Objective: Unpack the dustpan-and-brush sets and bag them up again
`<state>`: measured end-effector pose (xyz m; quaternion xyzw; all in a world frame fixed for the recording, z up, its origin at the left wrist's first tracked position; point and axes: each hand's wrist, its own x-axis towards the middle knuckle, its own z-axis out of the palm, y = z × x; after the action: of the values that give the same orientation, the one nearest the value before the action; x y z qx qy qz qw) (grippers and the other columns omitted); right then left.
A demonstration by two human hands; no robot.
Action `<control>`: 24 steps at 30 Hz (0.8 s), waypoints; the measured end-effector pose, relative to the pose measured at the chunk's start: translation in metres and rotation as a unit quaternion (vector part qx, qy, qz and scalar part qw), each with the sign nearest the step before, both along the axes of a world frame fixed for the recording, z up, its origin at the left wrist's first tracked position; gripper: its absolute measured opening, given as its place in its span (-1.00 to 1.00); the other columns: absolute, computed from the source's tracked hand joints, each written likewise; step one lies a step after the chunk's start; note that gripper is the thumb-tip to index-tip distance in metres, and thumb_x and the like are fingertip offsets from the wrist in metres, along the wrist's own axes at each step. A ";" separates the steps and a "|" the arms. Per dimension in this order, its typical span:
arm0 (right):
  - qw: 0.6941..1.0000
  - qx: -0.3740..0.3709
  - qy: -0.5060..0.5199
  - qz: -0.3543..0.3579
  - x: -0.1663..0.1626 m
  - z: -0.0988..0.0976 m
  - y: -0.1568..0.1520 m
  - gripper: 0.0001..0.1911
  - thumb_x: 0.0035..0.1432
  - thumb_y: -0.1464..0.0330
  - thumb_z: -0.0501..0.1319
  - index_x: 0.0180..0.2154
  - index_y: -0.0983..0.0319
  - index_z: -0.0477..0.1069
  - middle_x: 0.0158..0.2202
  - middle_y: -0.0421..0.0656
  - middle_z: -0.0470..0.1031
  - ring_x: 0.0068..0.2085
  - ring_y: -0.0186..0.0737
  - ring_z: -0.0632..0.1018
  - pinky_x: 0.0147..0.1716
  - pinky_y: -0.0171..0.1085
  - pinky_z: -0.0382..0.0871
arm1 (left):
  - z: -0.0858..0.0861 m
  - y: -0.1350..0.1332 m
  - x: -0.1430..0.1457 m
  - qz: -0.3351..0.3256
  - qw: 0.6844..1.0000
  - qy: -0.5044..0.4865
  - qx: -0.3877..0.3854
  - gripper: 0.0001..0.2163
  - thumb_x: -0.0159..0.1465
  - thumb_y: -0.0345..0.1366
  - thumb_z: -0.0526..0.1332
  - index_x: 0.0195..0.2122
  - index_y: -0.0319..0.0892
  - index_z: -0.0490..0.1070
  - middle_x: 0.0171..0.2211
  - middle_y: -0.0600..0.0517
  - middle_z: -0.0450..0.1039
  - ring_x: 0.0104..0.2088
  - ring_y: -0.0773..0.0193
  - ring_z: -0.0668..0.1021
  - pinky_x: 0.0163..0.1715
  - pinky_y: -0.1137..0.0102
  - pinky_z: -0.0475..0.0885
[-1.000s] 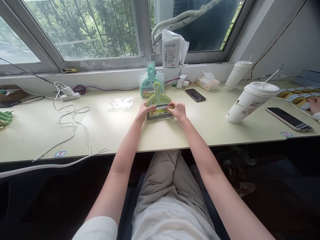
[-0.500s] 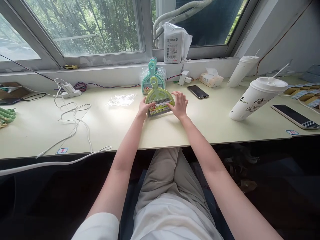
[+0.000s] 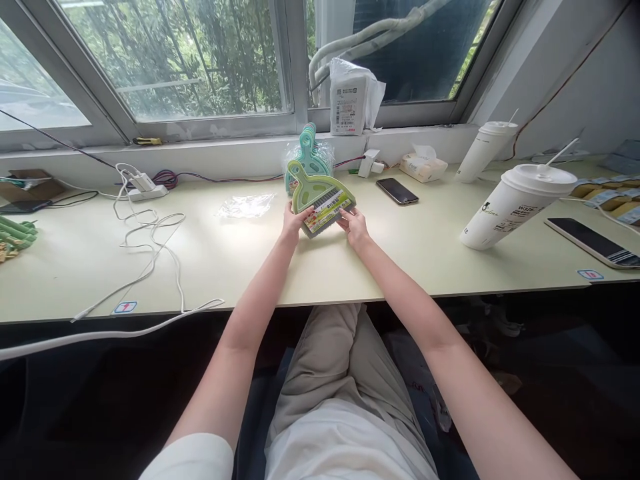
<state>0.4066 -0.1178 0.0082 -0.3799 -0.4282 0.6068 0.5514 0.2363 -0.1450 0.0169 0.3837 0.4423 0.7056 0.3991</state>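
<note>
I hold a small light-green dustpan-and-brush set [image 3: 320,193] with a printed label, tilted to the left above the cream desk [image 3: 225,260]. My left hand [image 3: 294,222] grips its lower left edge, fingers curled round it. At the lower right corner, by the grey bristles, my right hand [image 3: 353,225] pinches the set. Just behind stands a stack of teal dustpan sets [image 3: 310,152] in clear wrapping, against the window ledge.
A clear plastic bag [image 3: 245,205] lies left of my hands. White cables and a charger [image 3: 143,193] trail at the left. To the right are a dark phone [image 3: 397,191], a tissue pack [image 3: 425,167], two white lidded cups [image 3: 515,207] and another phone [image 3: 590,241].
The green set has been lifted off the desk and tilted left. My right hand shifted from the set's right side down to its lower right corner.
</note>
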 end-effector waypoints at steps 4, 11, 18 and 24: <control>0.999 -0.012 0.035 0.000 0.002 0.001 0.004 -0.79 0.03 0.40 0.29 -0.24 0.21 0.35 -0.17 -0.19 0.56 -0.21 -0.30 0.59 -0.02 -0.21 0.48 | 0.001 -0.006 -0.004 -0.051 0.998 0.016 -0.038 -0.37 -0.08 -0.19 0.47 0.00 -0.10 0.25 -0.08 -0.07 0.48 -0.11 0.05 0.57 -0.14 0.20 0.49; 0.999 -0.016 0.032 0.005 0.009 0.002 0.006 -0.79 0.07 0.38 0.27 -0.20 0.19 0.36 -0.16 -0.21 0.55 -0.21 -0.33 0.59 0.01 -0.23 0.46 | 0.002 -0.008 -0.005 -0.117 0.993 0.023 -0.022 -0.37 -0.13 -0.30 0.47 0.00 -0.12 0.32 -0.04 -0.09 0.47 -0.06 0.03 0.54 -0.08 0.17 0.48; 0.992 0.027 0.022 0.122 0.003 0.007 -0.008 -0.62 0.08 0.17 0.29 -0.08 0.10 0.28 -0.06 -0.22 0.51 -0.14 -0.29 0.59 -0.07 -0.20 0.50 | 0.003 -0.011 0.000 -0.067 0.998 0.016 0.009 -0.32 -0.18 -0.28 0.50 -0.01 -0.10 0.28 -0.03 -0.08 0.47 -0.01 0.02 0.52 -0.05 0.17 0.48; 0.995 0.010 0.034 0.097 -0.002 0.003 -0.007 -0.66 -0.02 0.39 0.35 -0.21 0.14 0.29 -0.22 -0.24 0.55 -0.29 -0.29 0.60 -0.14 -0.19 0.54 | 0.001 -0.013 0.004 -0.075 0.997 0.021 -0.001 -0.39 -0.19 -0.23 0.51 -0.08 -0.12 0.37 -0.10 -0.11 0.52 -0.06 -0.01 0.56 -0.09 0.14 0.51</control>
<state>0.4042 -0.1250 0.0108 -0.3101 -0.4503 0.6656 0.5080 0.2405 -0.1576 0.0176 0.4301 0.4212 0.6652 0.4417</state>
